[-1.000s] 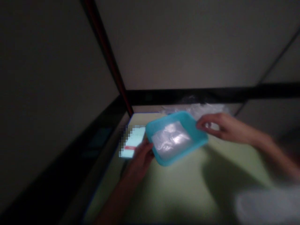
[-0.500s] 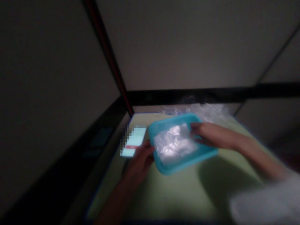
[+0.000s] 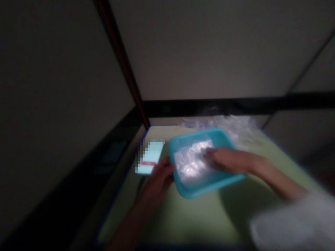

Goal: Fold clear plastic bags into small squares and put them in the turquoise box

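Observation:
A turquoise plastic tray point(image 3: 201, 190) sits on the green table top point(image 3: 199, 219). Clear plastic bags point(image 3: 190, 162) lie inside the tray. My left hand point(image 3: 159, 177) grips the tray's left rim with curled fingers. My right hand point(image 3: 225, 161) reaches into the tray from the right, fingers resting on the clear bags; blur hides whether they pinch one.
A phone with a lit screen point(image 3: 149, 157) lies to the left of the tray near the table's far left corner. A heap of clear plastic point(image 3: 235, 125) lies behind the tray. Dark rails and panel walls close in the table at the back and left.
My right hand has moved left from the tray's far right corner into the tray and onto the bags. The tray has shifted slightly right. My left hand stays on the rim.

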`<state>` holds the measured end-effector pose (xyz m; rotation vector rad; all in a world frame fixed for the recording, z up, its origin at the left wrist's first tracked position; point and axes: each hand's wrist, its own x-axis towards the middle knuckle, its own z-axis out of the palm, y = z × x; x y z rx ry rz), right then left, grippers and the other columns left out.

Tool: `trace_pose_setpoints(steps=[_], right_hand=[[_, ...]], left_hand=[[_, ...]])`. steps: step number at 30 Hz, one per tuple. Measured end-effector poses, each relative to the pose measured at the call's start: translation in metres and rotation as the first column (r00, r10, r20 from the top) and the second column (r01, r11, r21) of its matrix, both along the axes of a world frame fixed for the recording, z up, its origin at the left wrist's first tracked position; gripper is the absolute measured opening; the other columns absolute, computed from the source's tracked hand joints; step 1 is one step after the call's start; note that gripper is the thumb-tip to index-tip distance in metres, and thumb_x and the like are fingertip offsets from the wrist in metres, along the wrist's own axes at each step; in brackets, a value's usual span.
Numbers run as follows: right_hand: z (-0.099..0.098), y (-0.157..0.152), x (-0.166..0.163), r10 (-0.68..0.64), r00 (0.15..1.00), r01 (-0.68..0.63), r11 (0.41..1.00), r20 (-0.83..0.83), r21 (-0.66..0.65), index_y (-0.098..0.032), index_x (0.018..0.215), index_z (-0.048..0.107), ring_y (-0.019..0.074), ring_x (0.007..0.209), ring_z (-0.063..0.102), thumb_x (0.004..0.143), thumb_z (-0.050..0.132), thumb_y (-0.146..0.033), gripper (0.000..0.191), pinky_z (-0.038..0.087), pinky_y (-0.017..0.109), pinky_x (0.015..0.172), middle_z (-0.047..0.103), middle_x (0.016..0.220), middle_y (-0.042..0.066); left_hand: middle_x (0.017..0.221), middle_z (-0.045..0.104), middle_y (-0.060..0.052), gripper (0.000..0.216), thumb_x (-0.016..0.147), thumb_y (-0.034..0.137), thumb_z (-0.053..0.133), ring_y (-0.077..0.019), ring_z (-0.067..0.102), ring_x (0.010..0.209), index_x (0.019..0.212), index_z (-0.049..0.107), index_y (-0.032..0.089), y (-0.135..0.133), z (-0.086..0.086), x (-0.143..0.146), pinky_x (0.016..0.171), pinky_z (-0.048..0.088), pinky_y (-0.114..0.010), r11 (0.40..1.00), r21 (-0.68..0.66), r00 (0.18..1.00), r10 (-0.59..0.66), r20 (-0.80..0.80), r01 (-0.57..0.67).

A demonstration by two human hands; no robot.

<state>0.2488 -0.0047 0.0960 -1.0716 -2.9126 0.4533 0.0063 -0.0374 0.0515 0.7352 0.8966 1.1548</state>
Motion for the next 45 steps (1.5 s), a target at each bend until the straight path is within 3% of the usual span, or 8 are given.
trace_pose_setpoints(steps=[11, 18, 23, 27, 31, 36, 40, 45], right_hand=[[-0.010, -0.002, -0.006, -0.045, 0.993, 0.056, 0.993, 0.105, -0.103, -0.014, 0.120, 0.056, 0.0280, 0.127, 0.046, 0.077, 0.063, -0.013, 0.044, 0.041, 0.036, 0.101, 0.058, 0.126, 0.017], [-0.016, 0.003, 0.008, -0.081, 0.996, 0.083, 0.994, 0.033, -0.075, -0.019, 0.134, 0.045, 0.0284, 0.129, 0.042, 0.074, 0.068, -0.017, 0.064, 0.039, 0.038, 0.103, 0.046, 0.140, 0.016], [0.000, 0.005, 0.012, -0.099, 0.995, 0.098, 0.995, -0.020, -0.028, -0.019, 0.131, 0.048, 0.0272, 0.129, 0.043, 0.078, 0.059, -0.013, 0.054, 0.040, 0.040, 0.102, 0.051, 0.136, 0.014], [0.002, 0.014, 0.012, -0.181, 0.980, 0.185, 0.981, -0.083, 0.054, -0.020, 0.116, 0.058, 0.0253, 0.104, 0.062, 0.087, 0.044, -0.015, 0.032, 0.050, 0.036, 0.086, 0.063, 0.119, 0.012], [0.009, 0.021, 0.014, -0.276, 0.955, 0.293, 0.929, -0.104, 0.225, -0.021, 0.107, 0.059, 0.0246, 0.087, 0.066, 0.088, 0.044, -0.019, 0.025, 0.050, 0.033, 0.070, 0.068, 0.106, 0.009], [0.023, 0.026, 0.040, -0.355, 0.899, 0.436, 0.783, -0.257, 0.444, -0.017, 0.105, 0.057, 0.0261, 0.087, 0.064, 0.084, 0.045, -0.016, 0.024, 0.048, 0.035, 0.071, 0.066, 0.103, 0.012], [0.005, 0.038, 0.074, -0.462, 0.837, 0.545, 0.744, -0.293, 0.385, -0.017, 0.092, 0.059, 0.0233, 0.081, 0.065, 0.083, 0.046, -0.018, 0.016, 0.048, 0.033, 0.071, 0.068, 0.092, 0.009], [-0.046, 0.044, 0.096, -0.564, 0.810, 0.584, 0.755, -0.159, 0.297, -0.015, 0.082, 0.063, 0.0208, 0.072, 0.065, 0.084, 0.045, -0.019, 0.019, 0.049, 0.030, 0.067, 0.068, 0.084, 0.010]], left_hand=[[0.080, 0.070, -0.004, 0.031, 0.060, 0.026, 0.077, -0.0161, 0.063, 0.069, 0.088, 0.069, 0.015, -0.002, 0.000, 0.003, 0.064, 0.049, -0.026, 0.997, 0.034, 0.998, -0.063, 0.013, 0.063], [0.077, 0.068, -0.003, 0.026, 0.059, 0.020, 0.076, -0.0158, 0.062, 0.068, 0.083, 0.068, 0.014, 0.000, -0.003, 0.004, 0.063, 0.047, -0.026, 1.000, -0.023, 0.998, -0.017, 0.059, 0.018], [0.075, 0.067, -0.002, 0.025, 0.061, 0.020, 0.075, -0.0133, 0.061, 0.065, 0.083, 0.066, 0.015, 0.000, -0.003, 0.005, 0.061, 0.046, -0.023, 0.999, -0.049, 0.996, -0.005, 0.090, 0.009], [0.076, 0.069, -0.002, 0.026, 0.062, 0.019, 0.074, -0.0151, 0.064, 0.069, 0.086, 0.065, 0.014, 0.001, -0.003, 0.010, 0.062, 0.047, -0.023, 1.000, -0.028, 0.995, 0.017, 0.100, -0.015], [0.077, 0.069, -0.001, 0.026, 0.061, 0.019, 0.074, -0.0160, 0.065, 0.073, 0.085, 0.063, 0.016, 0.004, -0.005, 0.013, 0.064, 0.049, -0.024, 0.998, -0.027, 0.990, 0.061, 0.131, -0.058], [0.086, 0.068, -0.001, 0.028, 0.064, 0.020, 0.073, -0.0147, 0.063, 0.077, 0.089, 0.061, 0.017, 0.012, -0.013, 0.018, 0.067, 0.049, -0.024, 0.992, -0.044, 0.977, 0.127, 0.169, -0.121], [0.077, 0.062, 0.002, 0.022, 0.064, 0.019, 0.073, -0.0124, 0.061, 0.077, 0.079, 0.056, 0.018, 0.027, -0.024, 0.027, 0.075, 0.048, -0.026, 0.971, -0.015, 0.952, 0.237, 0.195, -0.239], [0.064, 0.052, 0.006, 0.021, 0.067, 0.020, 0.070, -0.0096, 0.056, 0.070, 0.066, 0.049, 0.019, 0.052, -0.034, 0.036, 0.077, 0.046, -0.024, 0.952, 0.048, 0.944, 0.294, 0.152, -0.304]])
